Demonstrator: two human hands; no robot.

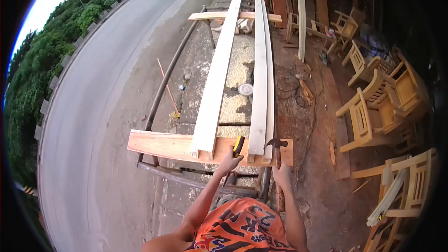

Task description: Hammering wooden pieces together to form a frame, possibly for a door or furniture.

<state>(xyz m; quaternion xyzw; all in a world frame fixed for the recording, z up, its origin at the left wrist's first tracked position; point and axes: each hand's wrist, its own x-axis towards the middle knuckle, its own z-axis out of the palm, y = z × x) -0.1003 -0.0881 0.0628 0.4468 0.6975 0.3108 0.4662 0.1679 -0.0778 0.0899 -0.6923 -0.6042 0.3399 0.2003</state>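
- Nearest is the person's orange, dark-striped shirt (242,221).
- The right hand (282,176) is closed around the upper handle of a claw hammer (278,156); the handle is worn brown wood, reaching below the fist, and the head is dark, rusty-looking metal, standing uppermost over the cross plank's right end.
- The left hand (228,161) is wrapped around a hand tool with a yellow and black handle (239,145); the handle tilts up past the fist, while a slim dark part points down below it, its exact shape too small to tell.
- Just beyond both hands lies a broad cross plank (158,143), pinkish tan with visible grain.
- Resting across it, the left long beam (217,79) is pale, almost white on top, straight-edged, with two legs and a gap between them at its near end.
- Beside it, apart, runs the right long beam (258,79), greyer, with a lengthwise step or seam.
- Beneath stands a dark pipe frame (161,94), with pale wood shavings (240,56) on the ground.
- To the right are unpainted wooden chairs (366,112).
- At the far end, a narrow crosspiece (201,16) meets both beams.
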